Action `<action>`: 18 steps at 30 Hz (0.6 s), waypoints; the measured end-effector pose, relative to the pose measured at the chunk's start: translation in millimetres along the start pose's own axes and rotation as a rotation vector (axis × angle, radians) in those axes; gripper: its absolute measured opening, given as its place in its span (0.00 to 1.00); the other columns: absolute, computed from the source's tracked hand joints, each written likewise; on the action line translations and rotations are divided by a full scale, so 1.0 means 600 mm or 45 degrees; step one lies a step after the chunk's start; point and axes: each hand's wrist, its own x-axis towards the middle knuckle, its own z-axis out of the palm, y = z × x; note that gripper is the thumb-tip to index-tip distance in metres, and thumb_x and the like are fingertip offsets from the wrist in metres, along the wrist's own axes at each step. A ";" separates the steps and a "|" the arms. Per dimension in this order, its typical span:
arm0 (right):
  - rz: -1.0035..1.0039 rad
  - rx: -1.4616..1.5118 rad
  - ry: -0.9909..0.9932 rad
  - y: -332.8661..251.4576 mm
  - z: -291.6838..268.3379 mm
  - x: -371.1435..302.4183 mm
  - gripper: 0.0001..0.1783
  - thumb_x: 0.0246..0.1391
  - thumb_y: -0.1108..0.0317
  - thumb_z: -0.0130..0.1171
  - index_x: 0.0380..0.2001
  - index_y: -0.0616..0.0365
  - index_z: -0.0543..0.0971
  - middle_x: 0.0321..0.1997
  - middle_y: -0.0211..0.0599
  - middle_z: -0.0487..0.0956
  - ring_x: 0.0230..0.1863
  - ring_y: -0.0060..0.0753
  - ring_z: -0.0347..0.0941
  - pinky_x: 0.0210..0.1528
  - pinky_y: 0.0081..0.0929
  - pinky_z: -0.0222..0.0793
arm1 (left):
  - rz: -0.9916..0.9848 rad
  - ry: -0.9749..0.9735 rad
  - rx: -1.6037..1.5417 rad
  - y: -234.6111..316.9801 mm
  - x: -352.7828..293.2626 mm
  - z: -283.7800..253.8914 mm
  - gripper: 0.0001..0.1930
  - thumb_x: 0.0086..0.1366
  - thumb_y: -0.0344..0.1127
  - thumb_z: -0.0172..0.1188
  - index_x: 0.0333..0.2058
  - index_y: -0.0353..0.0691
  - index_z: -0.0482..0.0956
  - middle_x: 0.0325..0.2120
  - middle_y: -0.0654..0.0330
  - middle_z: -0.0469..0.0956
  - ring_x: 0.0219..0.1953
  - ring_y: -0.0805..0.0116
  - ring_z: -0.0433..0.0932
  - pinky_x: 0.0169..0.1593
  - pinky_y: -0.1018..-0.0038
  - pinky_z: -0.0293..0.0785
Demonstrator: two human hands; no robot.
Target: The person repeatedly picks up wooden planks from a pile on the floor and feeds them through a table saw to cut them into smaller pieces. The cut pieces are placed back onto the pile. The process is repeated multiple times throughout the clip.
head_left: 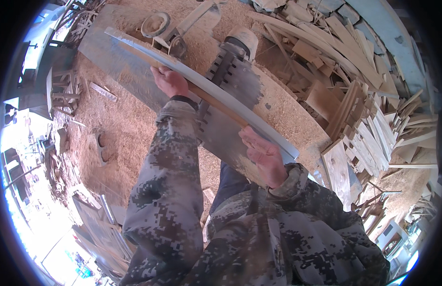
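A narrow brown wooden strip lies along a long pale-grey metal fence, which runs diagonally across a woodworking machine's metal table. Toward its far-left part, my left hand is closed over the strip, fingers at the fence side. My right hand is at the strip's near-right end, its fingers bent and pressed together against the wood. Parts of both hands' grip are hidden. Beyond the fence a dark slotted metal edge shows beside a sawdust-covered plate.
Behind the fence stand a round ring-shaped part and a dusty cylindrical housing. Sawdust covers the floor at left. Wood offcuts are heaped at right. Stacked boards lie at lower left.
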 end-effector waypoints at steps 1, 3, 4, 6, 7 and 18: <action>0.008 -0.017 -0.002 -0.001 0.011 0.015 0.32 0.69 0.71 0.61 0.72 0.73 0.69 0.85 0.71 0.44 0.88 0.53 0.39 0.85 0.44 0.38 | 0.037 0.008 0.000 -0.006 0.022 0.001 0.28 0.80 0.35 0.45 0.70 0.19 0.65 0.66 0.31 0.72 0.69 0.38 0.72 0.71 0.57 0.65; 0.025 0.018 -0.002 0.000 0.035 0.044 0.33 0.69 0.70 0.62 0.72 0.73 0.69 0.85 0.70 0.44 0.88 0.53 0.38 0.84 0.43 0.38 | 0.046 -0.016 -0.020 -0.014 0.068 0.001 0.26 0.78 0.34 0.44 0.67 0.19 0.68 0.61 0.31 0.76 0.63 0.38 0.76 0.68 0.58 0.68; 0.008 -0.003 -0.012 0.000 0.047 0.056 0.33 0.69 0.70 0.63 0.72 0.72 0.69 0.85 0.70 0.43 0.88 0.52 0.38 0.84 0.43 0.38 | 0.008 -0.036 -0.012 -0.018 0.084 0.001 0.25 0.78 0.33 0.44 0.66 0.19 0.70 0.59 0.31 0.78 0.60 0.37 0.78 0.66 0.59 0.69; -0.012 -0.052 -0.023 0.000 0.068 0.080 0.33 0.68 0.70 0.63 0.72 0.72 0.69 0.85 0.70 0.42 0.88 0.52 0.36 0.84 0.43 0.38 | 0.080 -0.048 -0.097 -0.023 0.108 0.001 0.22 0.77 0.32 0.44 0.61 0.21 0.73 0.52 0.33 0.81 0.53 0.39 0.79 0.61 0.59 0.71; -0.024 -0.055 -0.039 0.000 0.078 0.092 0.33 0.68 0.70 0.64 0.72 0.72 0.69 0.85 0.70 0.42 0.88 0.51 0.36 0.84 0.43 0.38 | 0.140 -0.058 -0.144 -0.024 0.120 0.001 0.21 0.76 0.32 0.44 0.59 0.21 0.74 0.49 0.34 0.82 0.49 0.40 0.80 0.58 0.59 0.72; -0.075 -0.241 -0.092 0.030 0.194 0.233 0.38 0.62 0.73 0.68 0.73 0.69 0.69 0.83 0.63 0.58 0.85 0.51 0.51 0.84 0.47 0.46 | 0.114 -0.181 0.161 -0.019 0.264 -0.022 0.26 0.74 0.33 0.50 0.61 0.15 0.65 0.54 0.27 0.75 0.59 0.35 0.74 0.67 0.57 0.64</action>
